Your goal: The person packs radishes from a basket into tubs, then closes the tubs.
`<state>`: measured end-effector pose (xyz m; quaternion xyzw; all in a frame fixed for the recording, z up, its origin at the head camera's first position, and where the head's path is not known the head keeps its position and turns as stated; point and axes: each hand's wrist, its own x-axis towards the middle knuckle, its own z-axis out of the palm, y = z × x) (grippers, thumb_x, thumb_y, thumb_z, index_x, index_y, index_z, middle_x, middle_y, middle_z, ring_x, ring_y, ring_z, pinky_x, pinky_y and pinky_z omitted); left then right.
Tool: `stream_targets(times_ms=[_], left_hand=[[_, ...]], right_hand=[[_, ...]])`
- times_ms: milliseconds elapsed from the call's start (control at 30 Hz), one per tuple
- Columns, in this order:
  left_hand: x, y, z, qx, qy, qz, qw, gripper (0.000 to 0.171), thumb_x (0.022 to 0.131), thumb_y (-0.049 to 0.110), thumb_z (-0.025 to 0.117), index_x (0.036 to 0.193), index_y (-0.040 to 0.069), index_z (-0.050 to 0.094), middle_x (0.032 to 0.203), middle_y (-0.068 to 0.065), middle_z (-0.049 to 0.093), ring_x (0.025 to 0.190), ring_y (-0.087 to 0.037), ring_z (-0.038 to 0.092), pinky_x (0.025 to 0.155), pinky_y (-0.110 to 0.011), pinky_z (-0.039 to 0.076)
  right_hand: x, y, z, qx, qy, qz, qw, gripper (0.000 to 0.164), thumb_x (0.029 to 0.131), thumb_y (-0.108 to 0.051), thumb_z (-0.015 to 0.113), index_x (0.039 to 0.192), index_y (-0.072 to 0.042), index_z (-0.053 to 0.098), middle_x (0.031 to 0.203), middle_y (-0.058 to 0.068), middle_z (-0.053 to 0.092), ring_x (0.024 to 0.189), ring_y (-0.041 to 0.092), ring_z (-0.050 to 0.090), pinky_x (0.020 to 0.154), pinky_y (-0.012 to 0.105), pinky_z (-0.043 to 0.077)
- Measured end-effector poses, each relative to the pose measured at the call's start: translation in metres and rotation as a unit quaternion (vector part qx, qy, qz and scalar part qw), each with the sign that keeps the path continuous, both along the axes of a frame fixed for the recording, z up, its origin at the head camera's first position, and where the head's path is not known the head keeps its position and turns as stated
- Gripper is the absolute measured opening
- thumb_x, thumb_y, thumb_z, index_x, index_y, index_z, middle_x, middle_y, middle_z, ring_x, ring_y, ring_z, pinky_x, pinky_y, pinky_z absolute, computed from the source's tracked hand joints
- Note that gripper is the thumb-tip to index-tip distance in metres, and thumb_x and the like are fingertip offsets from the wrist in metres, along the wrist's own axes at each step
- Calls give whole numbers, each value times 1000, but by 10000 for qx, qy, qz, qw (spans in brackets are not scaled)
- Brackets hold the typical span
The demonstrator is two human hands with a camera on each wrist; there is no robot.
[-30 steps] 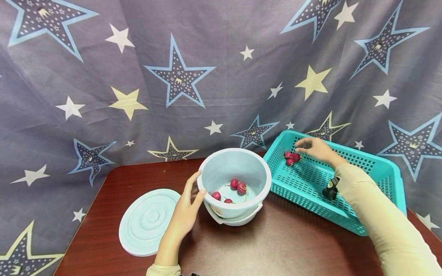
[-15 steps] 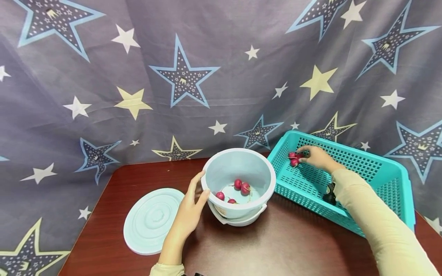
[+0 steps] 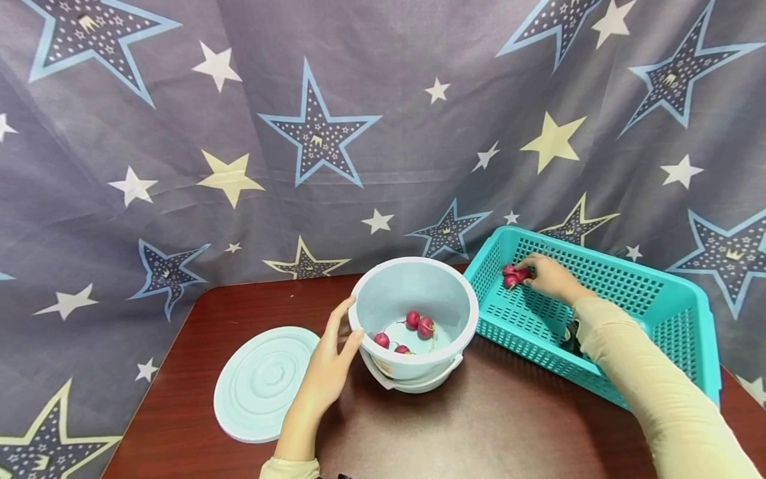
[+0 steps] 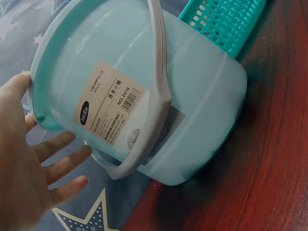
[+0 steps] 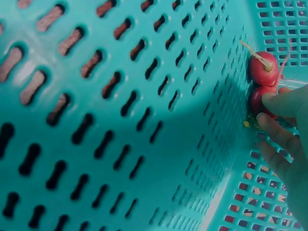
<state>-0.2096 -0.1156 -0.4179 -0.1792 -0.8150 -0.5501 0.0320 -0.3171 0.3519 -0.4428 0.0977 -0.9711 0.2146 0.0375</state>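
Pale blue plastic forms the round bucket [image 3: 413, 286] at the centre of the head view, its wide rim above a smooth tapering wall. Four glossy red radishes [image 3: 425, 326] lie inside. Thumb and index finger of the left hand [image 3: 326, 372] rest against the rim, the fingers spread rather than curled. A flat, disc-shaped lid [image 3: 266, 386] with concentric ridges lies beside that hand on the reddish-brown table [image 3: 479, 412]. The right hand [image 3: 553, 276] reaches into a turquoise perforated basket [image 3: 625, 283], at a small cluster of radishes near its left end. Behind hangs a creased grey star-print cloth [image 3: 179, 219].

From the left wrist, a beige paper label [image 4: 110, 106] and a grey angular handle [image 4: 161, 91] show against the bucket; several fingers extend clear of it.

From the right wrist, thumb and fingertips pinch a radish [image 5: 256, 97] beside another with a thin, pale root [image 5: 260, 57]; the basket has peanut-shaped slots and square holes.
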Motion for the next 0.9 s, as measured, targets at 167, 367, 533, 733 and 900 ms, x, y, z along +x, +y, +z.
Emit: stream_targets(times_ms=[167, 367, 533, 733, 900], left_hand=[[-1, 0, -1, 12, 41, -8, 10000, 53, 103, 32, 54, 152, 34, 34, 135, -11, 57, 115, -23, 58, 101, -49, 44], [-1, -1, -1, 15, 19, -21, 10000, 52, 103, 34, 54, 151, 35, 34, 135, -11, 57, 114, -24, 58, 100, -50, 44], [-1, -1, -2, 37, 39, -14, 10000, 52, 103, 34, 54, 151, 35, 34, 134, -11, 58, 113, -24, 59, 100, -50, 44], [-2, 0, -3, 39, 40, -36, 10000, 52, 103, 34, 53, 151, 36, 34, 133, -12, 58, 112, -24, 59, 99, -50, 44], [-3, -1, -4, 42, 35, -38, 10000, 53, 103, 34, 54, 152, 35, 33, 132, -13, 58, 112, -24, 60, 99, -51, 44]], right_hand=[[0, 0, -1, 116, 107, 20, 9999, 32, 88, 5, 65, 119, 10, 64, 125, 30, 54, 113, 48, 53, 93, 61, 44], [1, 0, 0, 265, 197, 85, 9994, 35, 83, 10, 64, 118, 10, 65, 126, 31, 55, 115, 50, 52, 94, 62, 43], [2, 0, 2, 379, 163, 106, 9991, 37, 83, 10, 64, 120, 8, 65, 127, 29, 57, 115, 50, 53, 92, 61, 45], [4, 0, 3, 554, 119, -92, 9983, 35, 85, 8, 66, 119, 3, 67, 120, 25, 59, 108, 46, 57, 87, 61, 47], [5, 0, 4, 822, 195, -231, 9962, 30, 86, 0, 71, 116, 0, 70, 115, 22, 62, 98, 40, 61, 79, 57, 50]])
